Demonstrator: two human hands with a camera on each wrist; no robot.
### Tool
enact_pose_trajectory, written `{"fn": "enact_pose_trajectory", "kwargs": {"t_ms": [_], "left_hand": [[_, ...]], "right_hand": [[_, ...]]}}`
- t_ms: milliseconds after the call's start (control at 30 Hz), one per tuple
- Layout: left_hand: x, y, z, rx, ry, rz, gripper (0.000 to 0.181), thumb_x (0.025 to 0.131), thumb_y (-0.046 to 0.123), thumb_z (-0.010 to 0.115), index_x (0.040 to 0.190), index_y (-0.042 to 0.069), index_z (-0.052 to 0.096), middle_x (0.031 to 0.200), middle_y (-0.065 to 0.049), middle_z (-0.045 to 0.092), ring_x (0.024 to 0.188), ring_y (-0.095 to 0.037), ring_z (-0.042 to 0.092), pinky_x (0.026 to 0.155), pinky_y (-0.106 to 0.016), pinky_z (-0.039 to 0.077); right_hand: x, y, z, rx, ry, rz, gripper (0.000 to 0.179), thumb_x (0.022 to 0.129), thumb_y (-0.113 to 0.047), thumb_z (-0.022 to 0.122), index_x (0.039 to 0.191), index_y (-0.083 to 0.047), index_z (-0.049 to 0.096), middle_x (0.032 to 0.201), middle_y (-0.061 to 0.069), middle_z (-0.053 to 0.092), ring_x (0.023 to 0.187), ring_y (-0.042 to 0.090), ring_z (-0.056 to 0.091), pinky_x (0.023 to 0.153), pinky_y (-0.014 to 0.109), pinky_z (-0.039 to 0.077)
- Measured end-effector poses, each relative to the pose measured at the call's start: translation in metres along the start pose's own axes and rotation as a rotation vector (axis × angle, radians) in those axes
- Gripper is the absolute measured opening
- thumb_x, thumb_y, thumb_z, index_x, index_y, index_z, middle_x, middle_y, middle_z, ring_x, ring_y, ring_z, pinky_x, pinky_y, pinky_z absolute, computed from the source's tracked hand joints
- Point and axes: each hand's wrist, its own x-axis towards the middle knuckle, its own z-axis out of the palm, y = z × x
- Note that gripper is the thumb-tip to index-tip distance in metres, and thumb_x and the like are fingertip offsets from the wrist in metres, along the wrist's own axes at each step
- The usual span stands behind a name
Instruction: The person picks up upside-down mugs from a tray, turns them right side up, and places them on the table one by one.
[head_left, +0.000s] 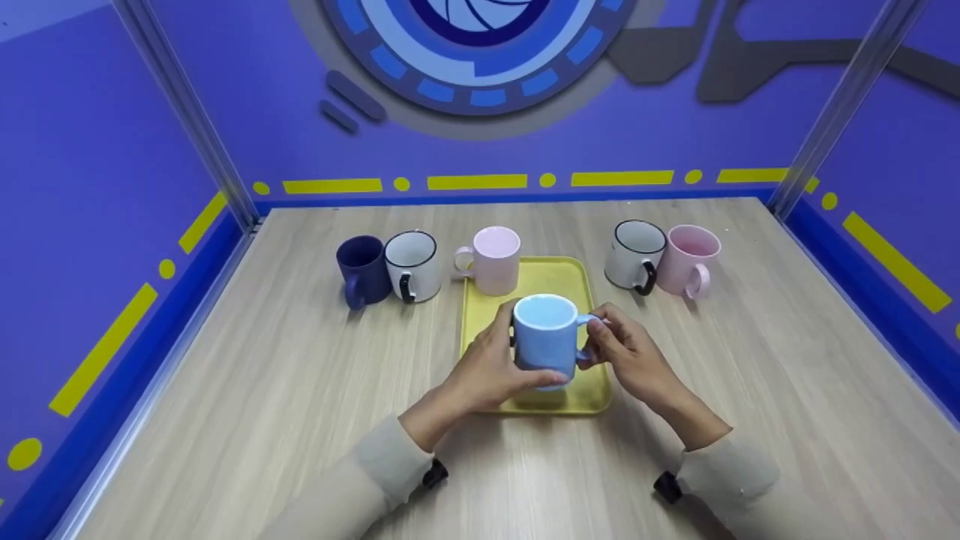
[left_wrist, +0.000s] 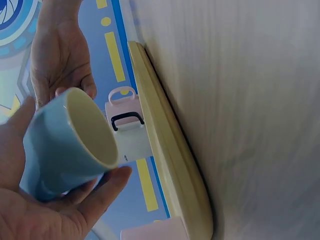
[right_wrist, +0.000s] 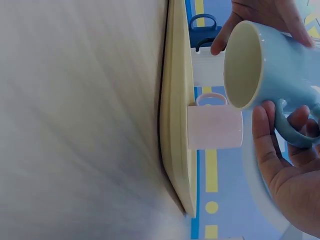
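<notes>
A light blue mug (head_left: 546, 337) is held upright over the yellow tray (head_left: 570, 277), its pale underside (left_wrist: 92, 127) showing in the left wrist view. My left hand (head_left: 491, 367) grips the mug's body from the left, thumb across the lower front. At the mug's right side, my right hand (head_left: 630, 352) pinches the handle (right_wrist: 292, 132) between thumb and fingers. On the tray's back left part stands a pink mug (head_left: 496, 262), its handle turned left.
Left of the tray, a dark blue mug (head_left: 364, 270) stands beside a white mug with a black handle (head_left: 412, 266). Behind right are another white, black-handled mug (head_left: 634, 255) and a pink mug (head_left: 686, 259). Blue-purple walls (head_left: 480, 157) enclose the wooden table (head_left: 300, 375).
</notes>
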Motion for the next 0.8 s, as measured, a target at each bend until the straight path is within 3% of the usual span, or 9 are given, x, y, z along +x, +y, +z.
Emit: {"fn": "enact_pose_trajectory", "kwargs": {"t_ms": [167,333,500,700,800], "left_hand": [[-0.003,0.002,-0.005,0.105,-0.048,0.012,0.149,0.058,0.049,0.101,0.166,0.027,0.001,0.162,-0.007,0.042,0.142,-0.027,0.051,0.117,-0.047,0.043],[-0.003,0.003,-0.008,0.170,-0.051,0.061,0.156,0.058,0.040,0.103,0.165,0.031,-0.010,0.166,-0.013,0.034,0.147,-0.029,0.046,0.120,-0.050,0.039],[-0.003,0.001,-0.009,0.251,0.014,0.196,0.144,0.062,0.037,0.102,0.165,0.026,0.001,0.161,-0.010,0.036,0.138,-0.026,0.053,0.115,-0.043,0.046],[-0.001,0.000,-0.011,0.358,0.096,0.417,0.120,0.063,0.039,0.100,0.156,0.017,0.027,0.157,-0.007,0.038,0.142,-0.023,0.046,0.120,-0.040,0.041],[0.000,0.000,-0.012,0.381,0.088,0.443,0.112,0.066,0.040,0.099,0.152,0.013,0.033,0.151,-0.007,0.045,0.139,-0.021,0.048,0.120,-0.039,0.041]], "right_hand": [[0.001,-0.002,0.002,0.088,0.024,0.038,0.021,0.112,-0.025,0.045,0.108,-0.005,0.051,0.074,0.007,0.052,0.069,0.015,0.060,0.074,0.036,0.063],[0.001,-0.005,0.004,0.141,0.030,0.057,0.022,0.112,-0.027,0.045,0.101,-0.008,0.048,0.069,0.005,0.046,0.064,0.014,0.055,0.069,0.034,0.062],[0.001,-0.009,0.006,0.144,0.034,0.082,0.026,0.112,-0.029,0.044,0.098,-0.006,0.046,0.067,0.003,0.044,0.062,0.014,0.053,0.066,0.034,0.062],[0.000,-0.012,0.004,0.174,0.006,0.144,0.030,0.112,-0.031,0.044,0.098,-0.005,0.044,0.067,0.000,0.044,0.062,0.012,0.051,0.064,0.033,0.061],[-0.001,-0.011,0.003,0.188,-0.018,0.173,0.034,0.112,-0.032,0.044,0.102,0.000,0.043,0.067,-0.001,0.044,0.061,0.012,0.052,0.064,0.033,0.061]]}}
